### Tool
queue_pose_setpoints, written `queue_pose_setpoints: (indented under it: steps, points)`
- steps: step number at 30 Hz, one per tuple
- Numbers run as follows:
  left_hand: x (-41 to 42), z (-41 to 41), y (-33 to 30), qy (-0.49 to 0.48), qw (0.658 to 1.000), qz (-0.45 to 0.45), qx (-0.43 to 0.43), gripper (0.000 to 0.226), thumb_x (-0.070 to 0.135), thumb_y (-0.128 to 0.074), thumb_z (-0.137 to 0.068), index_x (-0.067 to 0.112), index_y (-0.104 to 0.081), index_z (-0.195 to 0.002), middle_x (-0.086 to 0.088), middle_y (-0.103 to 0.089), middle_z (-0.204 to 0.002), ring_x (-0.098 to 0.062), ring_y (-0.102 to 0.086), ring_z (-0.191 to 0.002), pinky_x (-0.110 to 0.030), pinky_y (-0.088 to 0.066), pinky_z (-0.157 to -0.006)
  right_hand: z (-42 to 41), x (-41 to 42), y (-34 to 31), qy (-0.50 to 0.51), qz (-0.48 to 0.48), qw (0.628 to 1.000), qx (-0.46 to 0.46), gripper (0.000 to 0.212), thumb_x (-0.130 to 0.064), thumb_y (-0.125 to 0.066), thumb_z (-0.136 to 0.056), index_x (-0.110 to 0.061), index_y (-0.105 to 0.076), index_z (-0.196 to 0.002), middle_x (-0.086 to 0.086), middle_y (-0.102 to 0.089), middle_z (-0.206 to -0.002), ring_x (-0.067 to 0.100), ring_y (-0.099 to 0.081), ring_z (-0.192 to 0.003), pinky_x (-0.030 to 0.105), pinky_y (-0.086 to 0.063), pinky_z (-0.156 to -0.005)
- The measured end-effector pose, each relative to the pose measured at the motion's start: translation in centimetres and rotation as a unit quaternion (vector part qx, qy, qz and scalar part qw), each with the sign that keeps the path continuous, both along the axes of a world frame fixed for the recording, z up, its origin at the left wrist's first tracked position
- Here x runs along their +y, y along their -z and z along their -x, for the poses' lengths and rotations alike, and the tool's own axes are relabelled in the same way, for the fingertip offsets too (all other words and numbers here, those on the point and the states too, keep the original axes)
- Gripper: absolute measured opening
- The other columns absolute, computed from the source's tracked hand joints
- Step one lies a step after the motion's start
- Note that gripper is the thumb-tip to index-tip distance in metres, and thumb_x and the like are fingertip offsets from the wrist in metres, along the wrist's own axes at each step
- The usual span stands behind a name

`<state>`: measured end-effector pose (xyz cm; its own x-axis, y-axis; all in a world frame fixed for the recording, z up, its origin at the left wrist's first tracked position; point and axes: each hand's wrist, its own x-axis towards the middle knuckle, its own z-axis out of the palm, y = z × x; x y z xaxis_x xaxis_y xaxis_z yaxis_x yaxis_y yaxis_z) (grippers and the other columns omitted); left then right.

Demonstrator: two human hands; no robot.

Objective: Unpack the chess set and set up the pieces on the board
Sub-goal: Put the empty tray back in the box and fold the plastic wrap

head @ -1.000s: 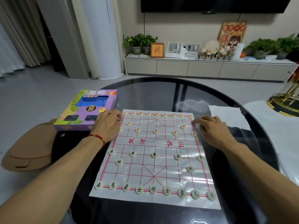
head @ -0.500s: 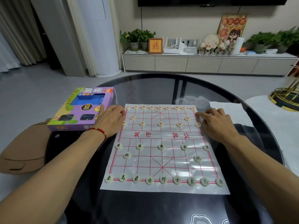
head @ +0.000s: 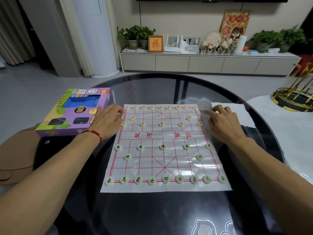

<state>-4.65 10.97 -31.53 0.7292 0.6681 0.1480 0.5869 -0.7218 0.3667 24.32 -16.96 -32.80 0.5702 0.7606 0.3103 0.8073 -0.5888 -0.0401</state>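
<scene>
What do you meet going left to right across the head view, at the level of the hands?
Purple chess set box → left hand → chess board sheet → right hand → white paper sheet.

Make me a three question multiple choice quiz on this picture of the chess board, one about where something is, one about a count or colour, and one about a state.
1. Where is the purple box?
A. left of the board
B. on the board
C. right of the board

2. How many black-lettered pieces stand in the nearest row?
A. five
B. seven
C. nine

3. What is the left hand doing?
A. lifting the box
B. fingers at the board's far left corner
C. flat on the floor

Answers: 1 A, the box lies on the table beside the paper board. 2 C, nine discs line that edge. 3 B, its fingertips meet that corner; the right hand mirrors it.
</scene>
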Motion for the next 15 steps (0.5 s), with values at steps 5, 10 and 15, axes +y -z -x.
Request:
queue_pose_setpoints:
  steps: [5, 10, 15]
  points:
    - [-2.9, -0.1, -1.2, 0.025, 0.998, -0.032, -0.039, 0.02, 0.015, -0.051, -0.098, 0.022, -0.054, -0.117, 0.001, -0.057, -0.128, -0.022, -0.051, -0.121, -0.048, -0.035, -0.113, -0.2, -3.5, -0.7, 0.029, 0.002, 0.999, -0.012, 0.037, -0.021, -0.051, -0.099, -0.021, -0.06, -0.135, 0.011, -0.057, -0.135, 0.033, -0.052, -0.119, 0.051, -0.045, -0.094]
    - [-9.9, -1.2, -2.9, 0.098, 0.991, -0.026, -0.088, 0.028, 0.015, -0.051, -0.098, 0.021, -0.055, -0.125, 0.0, -0.049, -0.141, -0.021, -0.034, -0.143, -0.039, -0.022, -0.118, -2.0, -10.4, -1.6, 0.147, -0.083, 0.985, 0.04, 0.026, -0.026, -0.056, -0.097, -0.015, -0.069, -0.117, 0.014, -0.064, -0.12, 0.034, -0.058, -0.108, 0.051, -0.052, -0.091]
    - [-17.1, -2.3, -3.0, 0.162, 0.982, 0.002, -0.098, 0.028, 0.014, -0.052, -0.099, 0.025, -0.057, -0.124, -0.005, -0.043, -0.152, -0.021, -0.026, -0.148, -0.046, -0.018, -0.123, -3.7, -18.9, -0.3, 0.32, -0.033, 0.938, 0.131, 0.042, -0.034, -0.053, -0.093, -0.017, -0.057, -0.131, 0.015, -0.055, -0.133, 0.038, -0.052, -0.121, 0.053, -0.043, -0.098]
